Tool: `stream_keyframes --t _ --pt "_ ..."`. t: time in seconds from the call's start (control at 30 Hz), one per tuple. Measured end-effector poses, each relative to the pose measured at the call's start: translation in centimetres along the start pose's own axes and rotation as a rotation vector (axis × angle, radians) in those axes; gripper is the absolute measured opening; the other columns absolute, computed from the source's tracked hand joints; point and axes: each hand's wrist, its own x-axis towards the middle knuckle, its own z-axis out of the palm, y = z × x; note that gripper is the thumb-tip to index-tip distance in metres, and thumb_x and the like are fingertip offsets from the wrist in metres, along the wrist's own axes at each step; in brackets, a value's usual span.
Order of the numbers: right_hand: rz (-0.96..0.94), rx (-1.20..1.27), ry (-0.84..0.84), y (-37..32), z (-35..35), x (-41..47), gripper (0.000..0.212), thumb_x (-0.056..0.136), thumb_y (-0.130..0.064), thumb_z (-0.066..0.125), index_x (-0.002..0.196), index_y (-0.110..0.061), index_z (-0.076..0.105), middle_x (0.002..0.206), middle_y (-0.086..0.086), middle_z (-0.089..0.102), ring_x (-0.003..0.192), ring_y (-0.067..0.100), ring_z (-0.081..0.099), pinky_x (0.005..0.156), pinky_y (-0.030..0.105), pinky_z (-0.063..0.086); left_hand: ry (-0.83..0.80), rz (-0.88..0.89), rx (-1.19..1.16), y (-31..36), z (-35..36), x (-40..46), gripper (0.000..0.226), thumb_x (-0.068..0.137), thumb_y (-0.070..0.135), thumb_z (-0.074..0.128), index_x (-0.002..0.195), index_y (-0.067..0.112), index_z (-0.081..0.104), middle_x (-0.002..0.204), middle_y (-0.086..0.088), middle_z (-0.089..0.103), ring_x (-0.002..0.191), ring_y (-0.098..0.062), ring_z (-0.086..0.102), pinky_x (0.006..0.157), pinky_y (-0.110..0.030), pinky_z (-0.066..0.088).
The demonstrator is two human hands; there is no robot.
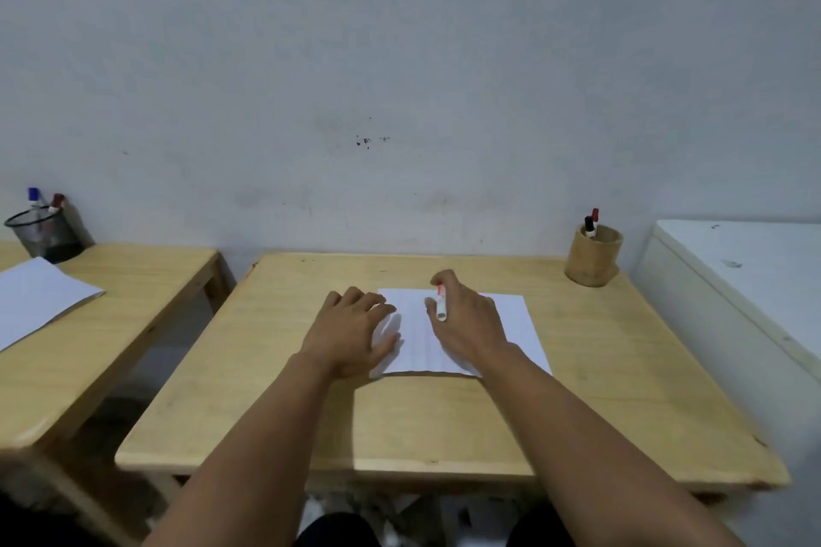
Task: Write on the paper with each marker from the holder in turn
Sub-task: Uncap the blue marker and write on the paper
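Observation:
A white sheet of paper (511,324) lies in the middle of the wooden table (444,422). My left hand (351,331) rests flat on the paper's left edge, fingers spread. My right hand (466,318) is over the paper and grips a white marker with red print (441,302), which points toward the far side. A round wooden holder (593,255) stands at the table's far right corner with a red marker (595,215) and a black marker (589,227) sticking out of it.
A second wooden table (111,315) on the left carries a white sheet (35,302) and a black mesh cup (44,235) holding a blue and a red marker. A white cabinet (733,280) stands on the right. A grey wall runs behind.

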Motion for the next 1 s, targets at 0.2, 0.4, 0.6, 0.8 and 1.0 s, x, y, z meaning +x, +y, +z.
stream_keyframes --t 0.2,0.4,0.6,0.8,1.0 --pt "0.015 -0.118 -0.2 1.8 2.8 -3.6 0.04 0.109 -0.045 0.045 0.146 -0.029 0.042 0.143 -0.003 0.059 0.137 0.021 0.055 0.127 0.054 0.017 -0.187 -0.109 -0.165 1.0 1.0 -3.1 0.069 0.092 0.07 0.035 0.15 0.034 0.045 0.163 0.009 0.038 0.154 -0.021 0.025 0.117 -0.044 0.027" --pt "0.013 -0.086 -0.156 2.0 3.0 -3.2 0.043 0.105 -0.049 0.051 0.145 -0.033 0.044 0.139 -0.005 0.063 0.133 0.019 0.059 0.125 0.054 0.022 -0.225 -0.174 -0.242 1.1 2.2 -4.1 0.077 0.093 0.076 0.027 0.16 0.036 0.028 0.169 0.01 0.021 0.158 -0.019 0.012 0.123 -0.043 0.016" --pt "0.071 0.216 0.233 -0.5 2.7 -2.0 0.034 0.107 -0.047 0.051 0.134 -0.032 0.067 0.112 -0.007 0.08 0.104 0.021 0.074 0.096 0.044 0.058 -0.182 -0.176 -0.296 0.9 2.5 -4.3 0.079 0.09 0.079 0.028 0.158 0.038 0.033 0.169 0.012 0.022 0.158 -0.017 0.012 0.124 -0.044 0.017" --pt "0.319 0.778 0.228 -4.4 3.8 3.4 0.02 0.102 -0.032 0.063 0.09 -0.023 0.077 0.082 0.001 0.078 0.076 0.021 0.073 0.059 0.033 0.058 -0.174 -0.171 -0.308 0.8 2.4 -4.3 0.077 0.091 0.079 0.03 0.157 0.039 0.034 0.169 0.012 0.022 0.158 -0.017 0.012 0.124 -0.044 0.017" --pt "0.369 0.813 0.041 -5.0 6.0 5.4 0.018 0.096 -0.033 0.071 0.086 -0.019 0.077 0.083 0.002 0.08 0.067 0.017 0.073 0.057 0.03 0.057 -0.152 -0.165 -0.314 0.7 2.8 -4.2 0.076 0.091 0.078 0.032 0.156 0.038 0.036 0.168 0.01 0.024 0.158 -0.018 0.013 0.123 -0.045 0.02"
